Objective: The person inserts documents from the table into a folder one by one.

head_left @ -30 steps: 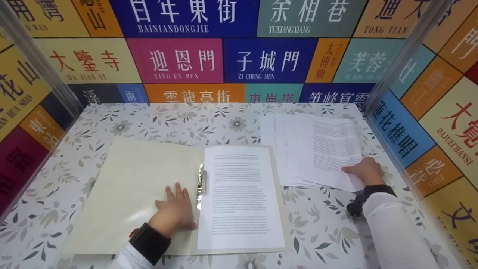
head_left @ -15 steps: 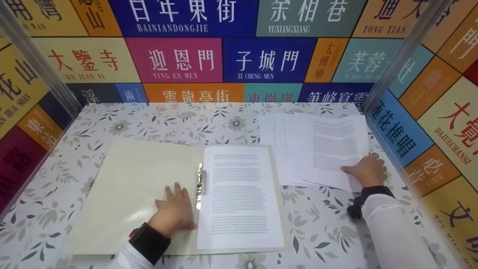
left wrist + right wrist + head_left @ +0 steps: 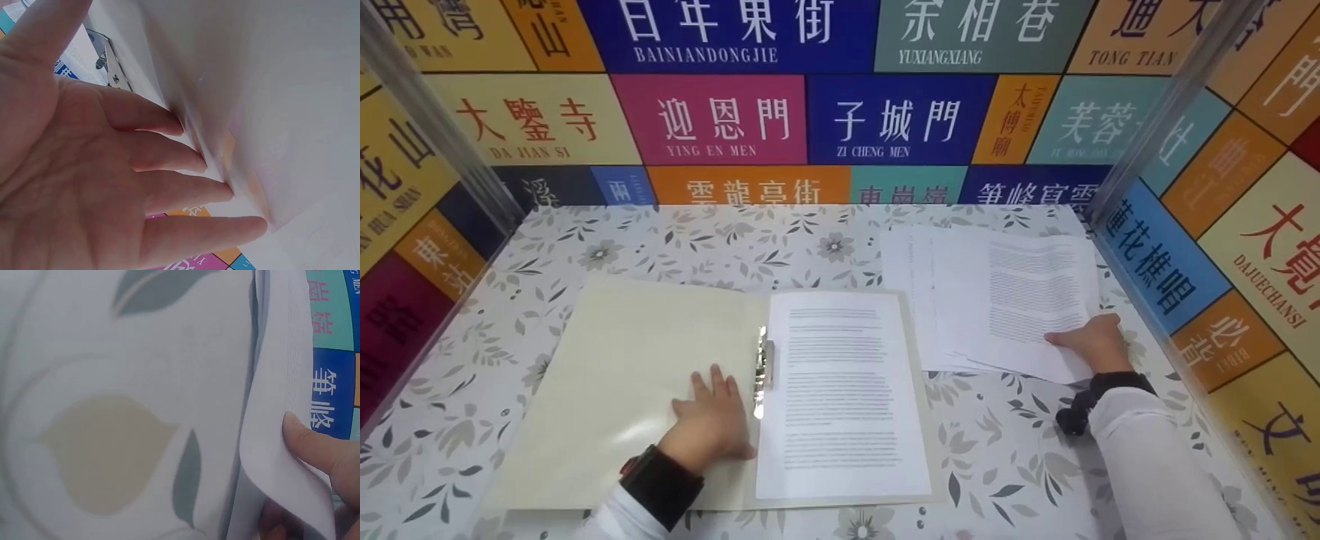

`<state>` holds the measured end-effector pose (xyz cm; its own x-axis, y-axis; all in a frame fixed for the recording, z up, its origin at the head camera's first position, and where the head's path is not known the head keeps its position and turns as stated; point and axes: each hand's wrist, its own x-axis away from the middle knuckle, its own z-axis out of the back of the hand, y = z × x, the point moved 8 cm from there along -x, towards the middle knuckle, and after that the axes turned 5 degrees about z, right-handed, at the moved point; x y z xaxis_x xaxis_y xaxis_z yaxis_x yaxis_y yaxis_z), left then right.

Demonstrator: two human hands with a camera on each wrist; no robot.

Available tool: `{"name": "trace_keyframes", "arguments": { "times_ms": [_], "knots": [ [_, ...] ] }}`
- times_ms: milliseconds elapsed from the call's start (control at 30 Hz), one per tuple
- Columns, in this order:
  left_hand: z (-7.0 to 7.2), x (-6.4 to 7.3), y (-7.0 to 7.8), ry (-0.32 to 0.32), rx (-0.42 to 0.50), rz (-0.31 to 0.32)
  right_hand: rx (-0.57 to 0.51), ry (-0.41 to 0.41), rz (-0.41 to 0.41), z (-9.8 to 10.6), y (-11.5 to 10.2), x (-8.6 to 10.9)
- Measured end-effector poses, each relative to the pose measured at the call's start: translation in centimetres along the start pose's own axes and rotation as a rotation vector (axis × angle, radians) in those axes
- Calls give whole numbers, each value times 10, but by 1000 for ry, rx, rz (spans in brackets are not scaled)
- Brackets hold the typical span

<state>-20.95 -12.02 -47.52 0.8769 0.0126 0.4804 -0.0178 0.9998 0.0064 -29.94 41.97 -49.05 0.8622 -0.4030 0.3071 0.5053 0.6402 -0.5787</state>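
A cream folder (image 3: 615, 375) lies spread flat in the head view, with a metal clip (image 3: 763, 371) along its fold. On its right half sits a printed page (image 3: 840, 390). My left hand (image 3: 709, 420) rests on the folder's left cover, fingers straight and apart; in the left wrist view its fingertips touch the pale cover. To the right is a fanned stack of loose printed sheets (image 3: 960, 300). My right hand (image 3: 1095, 341) pinches the near right corner of the sheets (image 3: 275, 439): thumb on top, other fingers partly hidden below, paper curving up in the right wrist view.
A white table (image 3: 607, 232) with a leaf pattern carries everything. Panels of coloured tiles (image 3: 712, 120) with Chinese lettering close off the back and both sides. The loose stack's left edge reaches the folder's upper right corner.
My right hand's fingers, spread outward half a second ago, have drawn in under the sheet's right edge. The left hand and the folder stay where they were.
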Motion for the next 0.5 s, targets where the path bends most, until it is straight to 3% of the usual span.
{"name": "trace_keyframes", "arguments": {
  "times_ms": [200,367,500],
  "knots": [
    [-1,-1,0,2,-1,-5,-39,-42,-44,5,14,-6],
    [0,0,0,-1,-3,-3,-56,-67,-15,9,19,-10],
    [2,0,-1,-4,-8,0,-153,-103,-16,7,19,-10]
  ]
}}
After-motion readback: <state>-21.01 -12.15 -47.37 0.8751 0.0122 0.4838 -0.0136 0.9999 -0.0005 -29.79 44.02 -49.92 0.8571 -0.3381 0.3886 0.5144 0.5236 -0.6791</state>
